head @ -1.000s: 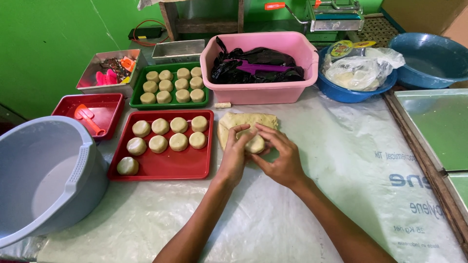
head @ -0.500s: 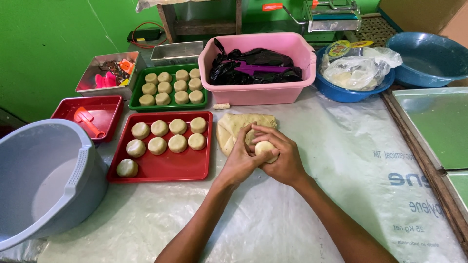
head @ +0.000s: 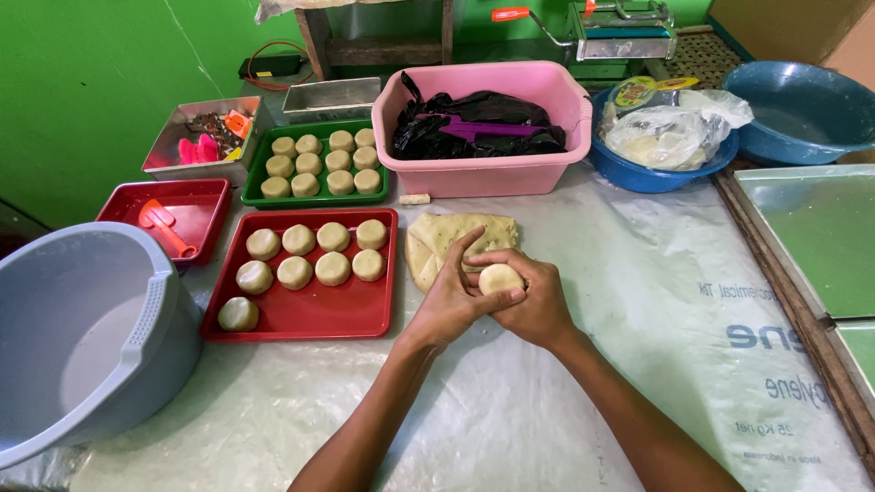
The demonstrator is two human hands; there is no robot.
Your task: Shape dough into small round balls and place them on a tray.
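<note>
Shaping a small dough ball (head: 501, 278) mid-frame, cupped between both hands, left hand (head: 453, 299) and right hand (head: 538, 305) closed around it

Looks soft, light, easily dented, so best cradled from the sides with fingertips; flat dough slab (head: 447, 239) just above on the plastic-covered counter (head: 638, 301), red tray (head: 314, 314) of rounds at left, clear bag (head: 670, 137) with round yellow-green label upper right

Single head view, looking steeply down and forward across the clear-plastic-covered table (head: 583, 273) toward its far edge by the green wall (head: 91, 82); close range.
</note>
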